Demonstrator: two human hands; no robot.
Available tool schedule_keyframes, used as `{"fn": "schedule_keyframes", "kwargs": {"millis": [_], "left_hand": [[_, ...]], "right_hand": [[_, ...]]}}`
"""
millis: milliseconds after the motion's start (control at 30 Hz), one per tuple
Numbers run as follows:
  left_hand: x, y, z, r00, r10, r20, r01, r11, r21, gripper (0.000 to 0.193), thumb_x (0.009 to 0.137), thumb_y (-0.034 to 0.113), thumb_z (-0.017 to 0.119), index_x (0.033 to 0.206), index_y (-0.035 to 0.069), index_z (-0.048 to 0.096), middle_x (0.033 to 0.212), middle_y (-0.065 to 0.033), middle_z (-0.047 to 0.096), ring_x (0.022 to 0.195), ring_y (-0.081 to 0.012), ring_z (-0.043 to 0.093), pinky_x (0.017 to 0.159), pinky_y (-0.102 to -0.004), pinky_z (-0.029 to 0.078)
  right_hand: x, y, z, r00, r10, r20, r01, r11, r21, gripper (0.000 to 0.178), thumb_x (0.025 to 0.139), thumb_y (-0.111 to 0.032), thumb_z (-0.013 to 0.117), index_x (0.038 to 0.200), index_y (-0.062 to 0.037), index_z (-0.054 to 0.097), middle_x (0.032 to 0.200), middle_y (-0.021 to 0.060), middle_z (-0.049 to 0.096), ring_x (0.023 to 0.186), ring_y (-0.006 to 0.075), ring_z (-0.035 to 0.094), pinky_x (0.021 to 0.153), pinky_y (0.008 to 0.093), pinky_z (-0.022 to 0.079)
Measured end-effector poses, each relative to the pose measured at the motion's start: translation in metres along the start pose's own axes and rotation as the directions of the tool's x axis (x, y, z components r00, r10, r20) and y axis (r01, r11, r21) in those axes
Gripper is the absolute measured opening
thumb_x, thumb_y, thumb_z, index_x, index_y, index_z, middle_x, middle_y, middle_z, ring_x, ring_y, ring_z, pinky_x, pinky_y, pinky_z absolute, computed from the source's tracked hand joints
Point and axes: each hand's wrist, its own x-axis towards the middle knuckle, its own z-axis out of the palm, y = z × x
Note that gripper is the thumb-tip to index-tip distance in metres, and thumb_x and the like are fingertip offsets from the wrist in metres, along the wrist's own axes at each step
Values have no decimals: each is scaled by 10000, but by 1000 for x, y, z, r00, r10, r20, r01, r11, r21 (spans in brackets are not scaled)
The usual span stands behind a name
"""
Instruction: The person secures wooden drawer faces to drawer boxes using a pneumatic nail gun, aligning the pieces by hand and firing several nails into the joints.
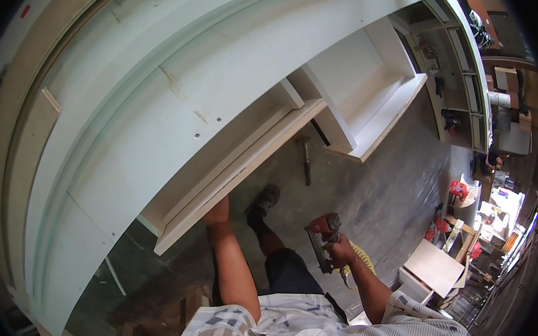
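white cabinet (171,112), red nail gun (323,236), grey floor (370,192).

The large white painted wooden cabinet (226,90) has a smooth matt coat, with a few chipped spots and screw heads showing. The red and dark nail gun (324,239) looks like glossy plastic over metal. The grey concrete floor (370,192) is rough and dusty. A hammer (306,159) on it has a dull metal head and dark handle. The patterned shirt (293,328) is light cloth.
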Motion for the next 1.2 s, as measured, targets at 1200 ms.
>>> {"fn": "schedule_keyframes", "kwargs": {"millis": [1200], "left_hand": [[-37, -162, 204, 720, -589, -367, 106, -430, 897, 734, 1057, 552, 440, 1402, -88, 535, 1417, -228, 579, 1352, -278, 519, 1159, -338, 339]], "right_hand": [[21, -82, 32, 911, -351, 215, -184, 119, 976, 263, 901, -124, 729, 1137, -62, 631, 651, -11, 543, 513, 132, 536, 590, 363, 507]]}}
